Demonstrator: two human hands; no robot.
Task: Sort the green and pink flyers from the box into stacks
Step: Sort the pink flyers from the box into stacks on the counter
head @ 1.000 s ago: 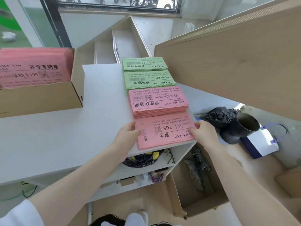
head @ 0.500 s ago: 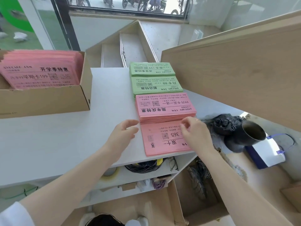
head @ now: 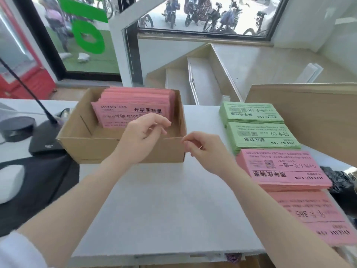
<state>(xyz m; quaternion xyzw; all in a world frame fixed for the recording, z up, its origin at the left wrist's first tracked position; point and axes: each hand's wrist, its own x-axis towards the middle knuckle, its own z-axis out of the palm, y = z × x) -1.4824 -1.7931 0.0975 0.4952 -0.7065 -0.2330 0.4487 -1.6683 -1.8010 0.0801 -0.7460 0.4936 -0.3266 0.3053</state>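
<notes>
Bright daylight pours through the big window [head: 202, 14], bikes parked outside; white surface [head: 164, 200], wooden panel [head: 309, 117] on the right.

Pretty sure this is the front desk of a gym at street level. The pink flyers [head: 133, 111] standing in the cardboard box [head: 119, 151] and the green stacks [head: 251, 115] along the right edge of the white tabletop [head: 164, 200] are printed promo coupons with "GYM" on them. There's a gooseneck desk microphone [head: 46, 144] at the left edge, and the big shopfront window [head: 202, 16] behind looks out on parked bikes and scooters [head: 193, 12].
</notes>
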